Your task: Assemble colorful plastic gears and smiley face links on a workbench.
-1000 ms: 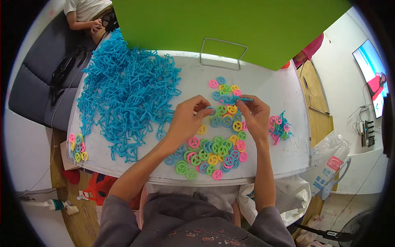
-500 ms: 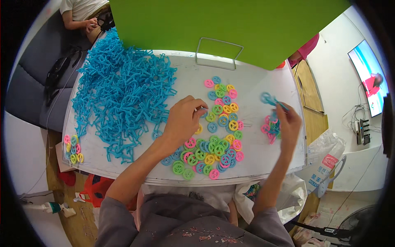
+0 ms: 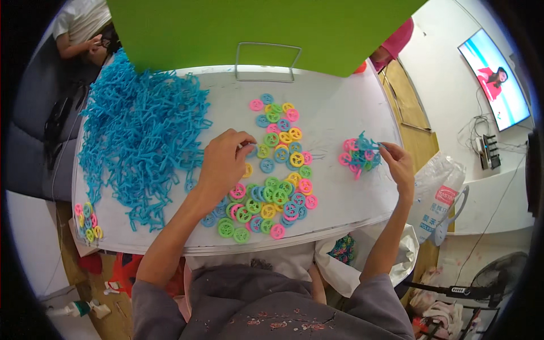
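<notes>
My left hand (image 3: pixel 228 158) is closed in a pinch at the left edge of the scattered plastic wheels (image 3: pixel 279 196), which are green, blue, yellow and pink. A blue wheel (image 3: pixel 253 151) shows partly at its fingertips; the fingers cover the rest. On the right, my right hand (image 3: pixel 398 165) pinches the end of a blue plastic frame piece (image 3: pixel 369 143). That piece reaches over a small cluster (image 3: pixel 350 158) of pink wheels and blue pieces on the white table (image 3: pixel 334 198). A large heap of blue plastic frame pieces (image 3: pixel 147 130) covers the table's left side.
A green board (image 3: pixel 243 34) stands along the table's far edge, with a wire loop (image 3: pixel 237 61) before it. A few wheels (image 3: pixel 87 221) lie at the near left corner. Below the near edge hangs an open white bag (image 3: pixel 391 249). Another person (image 3: pixel 85 34) sits at far left.
My right hand has lowered the blue frame piece onto the small cluster. My left hand keeps its pinch beside the wheels. The whole view has shifted slightly.
</notes>
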### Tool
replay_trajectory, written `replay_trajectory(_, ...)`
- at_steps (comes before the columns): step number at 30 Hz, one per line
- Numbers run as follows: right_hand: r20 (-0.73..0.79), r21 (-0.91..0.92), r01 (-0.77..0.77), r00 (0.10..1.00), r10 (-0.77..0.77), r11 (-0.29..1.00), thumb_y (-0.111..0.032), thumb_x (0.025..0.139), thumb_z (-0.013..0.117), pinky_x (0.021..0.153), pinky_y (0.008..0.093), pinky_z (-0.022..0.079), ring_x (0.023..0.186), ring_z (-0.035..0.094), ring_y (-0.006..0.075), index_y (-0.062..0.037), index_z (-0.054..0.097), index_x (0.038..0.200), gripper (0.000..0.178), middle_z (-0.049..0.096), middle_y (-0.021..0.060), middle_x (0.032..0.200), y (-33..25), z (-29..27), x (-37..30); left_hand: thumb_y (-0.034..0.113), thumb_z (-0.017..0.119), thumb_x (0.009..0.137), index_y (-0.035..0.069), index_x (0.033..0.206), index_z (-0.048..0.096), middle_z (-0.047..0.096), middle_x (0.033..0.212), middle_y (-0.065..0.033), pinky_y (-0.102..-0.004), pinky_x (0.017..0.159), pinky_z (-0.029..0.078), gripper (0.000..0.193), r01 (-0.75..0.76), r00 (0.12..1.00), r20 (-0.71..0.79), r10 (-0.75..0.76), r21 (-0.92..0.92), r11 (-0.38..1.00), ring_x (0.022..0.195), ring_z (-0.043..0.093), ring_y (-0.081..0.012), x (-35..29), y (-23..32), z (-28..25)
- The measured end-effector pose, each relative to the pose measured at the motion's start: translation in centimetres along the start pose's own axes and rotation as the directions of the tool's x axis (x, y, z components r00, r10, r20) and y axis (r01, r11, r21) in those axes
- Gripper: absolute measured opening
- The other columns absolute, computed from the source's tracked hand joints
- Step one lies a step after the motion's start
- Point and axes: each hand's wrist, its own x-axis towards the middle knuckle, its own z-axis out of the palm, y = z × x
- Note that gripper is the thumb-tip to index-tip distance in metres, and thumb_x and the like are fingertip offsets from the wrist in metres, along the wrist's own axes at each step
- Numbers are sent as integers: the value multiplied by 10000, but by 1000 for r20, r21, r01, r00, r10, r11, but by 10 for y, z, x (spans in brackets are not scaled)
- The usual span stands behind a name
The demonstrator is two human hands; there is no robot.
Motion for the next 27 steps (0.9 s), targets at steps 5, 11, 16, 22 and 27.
replay_trajectory(5, -275, -411, 131, 926, -259, 902, -112, 856, 628, 844, 300, 478, 978, 597, 175, -57, 631, 1151, 300, 647, 82, 1102, -29, 23, -6, 12, 624, 815, 24, 944, 642, 655, 854, -118, -305, 636, 506, 130, 155, 988, 36, -151, -219, 963, 714, 644, -194, 8, 7, -7)
replay_trajectory(11, 370, 198, 199, 892, -261, 960, -80, 848, 637, 784, 296, 512, 895, 643, 169, -5, 628, 1089, 253, 669, 87, 1013, -117, 157, -7, 29, 629, 824, 17, 948, 636, 658, 839, -128, -304, 643, 511, 124, 227, 974, 87, -210, -418, 880, 707, 645, -205, 6, -5, -8)
replay_trajectory(16, 402, 5, 396, 840, -365, 918, -90, 857, 627, 783, 307, 513, 885, 652, 192, 2, 653, 1019, 188, 679, 98, 986, -120, 198, 0, 65, 672, 782, 38, 909, 651, 638, 860, -110, -340, 681, 487, 131, -61, 985, -159, 69, 56, 997, 777, 607, -284, 14, -16, -26)
replay_trajectory(22, 352, 127, 311, 874, -335, 942, -69, 889, 568, 773, 303, 516, 868, 656, 187, 11, 667, 985, 159, 690, 103, 927, -109, 205, 2, 110, 728, 698, 76, 876, 660, 594, 881, -87, -403, 802, 417, 193, -7, 996, -74, 43, 434, 901, 907, 529, -295, 1, -21, -52)
replay_trajectory(27, 316, 188, 228, 907, -279, 955, -61, 911, 533, 768, 292, 515, 859, 658, 161, 17, 658, 1014, 180, 692, 103, 904, -106, 201, 0, 120, 787, 606, 93, 821, 657, 591, 866, -86, -419, 823, 379, 253, -47, 999, 35, 34, 496, 867, 932, 521, -296, 1, -17, -60)
